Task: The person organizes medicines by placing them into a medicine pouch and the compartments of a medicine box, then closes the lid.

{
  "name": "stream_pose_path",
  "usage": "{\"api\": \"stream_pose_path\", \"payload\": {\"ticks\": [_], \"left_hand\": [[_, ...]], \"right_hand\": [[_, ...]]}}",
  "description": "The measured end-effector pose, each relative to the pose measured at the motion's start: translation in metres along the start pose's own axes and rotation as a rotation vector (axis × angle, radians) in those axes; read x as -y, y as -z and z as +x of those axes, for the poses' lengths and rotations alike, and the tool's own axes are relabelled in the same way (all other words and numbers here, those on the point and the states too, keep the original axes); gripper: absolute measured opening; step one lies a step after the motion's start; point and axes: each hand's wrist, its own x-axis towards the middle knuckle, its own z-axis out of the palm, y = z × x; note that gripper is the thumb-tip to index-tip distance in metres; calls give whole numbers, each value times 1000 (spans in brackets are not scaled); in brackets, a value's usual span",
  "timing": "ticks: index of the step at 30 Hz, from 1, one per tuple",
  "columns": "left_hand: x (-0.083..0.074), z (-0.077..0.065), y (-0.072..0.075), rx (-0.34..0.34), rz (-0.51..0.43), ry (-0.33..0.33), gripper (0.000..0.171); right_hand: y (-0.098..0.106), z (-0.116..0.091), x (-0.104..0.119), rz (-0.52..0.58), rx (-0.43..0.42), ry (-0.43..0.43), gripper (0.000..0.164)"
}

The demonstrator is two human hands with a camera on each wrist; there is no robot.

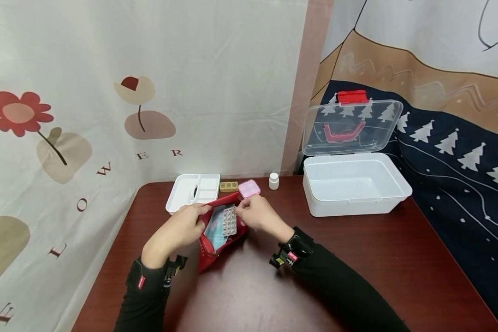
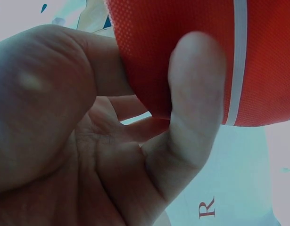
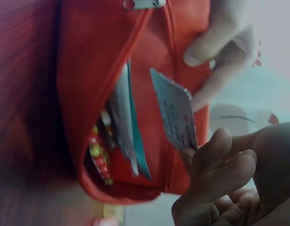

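A red zip pouch [image 1: 208,259] is held up over the table with its mouth spread apart. My left hand [image 1: 177,228] grips the pouch's edge; in the left wrist view, fingers curl about the red fabric. My right hand [image 1: 260,215] pinches a silver blister pack [image 1: 230,222] of pills by one edge, at the pouch's mouth. The right wrist view shows the pack [image 3: 174,110] tilted, its printed foil side visible. Inside the pouch are light blue and white flat packets [image 3: 127,125] and a strip with red and yellow beads or pills [image 3: 99,157].
Behind the pouch lie a white divided tray [image 1: 185,188], a small yellow compartment box [image 1: 228,186] and a pink lidded box [image 1: 249,188]. A white bottle [image 1: 274,181] stands beside them. At the right is a white storage box [image 1: 352,207] with its clear lid [image 1: 350,133] raised.
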Motion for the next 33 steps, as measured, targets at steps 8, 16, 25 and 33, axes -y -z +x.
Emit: {"api": "stream_pose_path", "payload": {"ticks": [8, 16, 25, 33], "left_hand": [[2, -2, 2, -12, 4, -19, 47], [3, -2, 1, -13, -8, -23, 48], [1, 0, -1, 19, -6, 7, 49], [-2, -1, 1, 22, -10, 37, 51]], "right_hand": [[-34, 7, 12, -101, -68, 5, 37], [-33, 12, 10, -205, -50, 69, 32], [2, -2, -19, -208, -62, 38, 52], [7, -24, -35, -190, 101, -59, 56]]}}
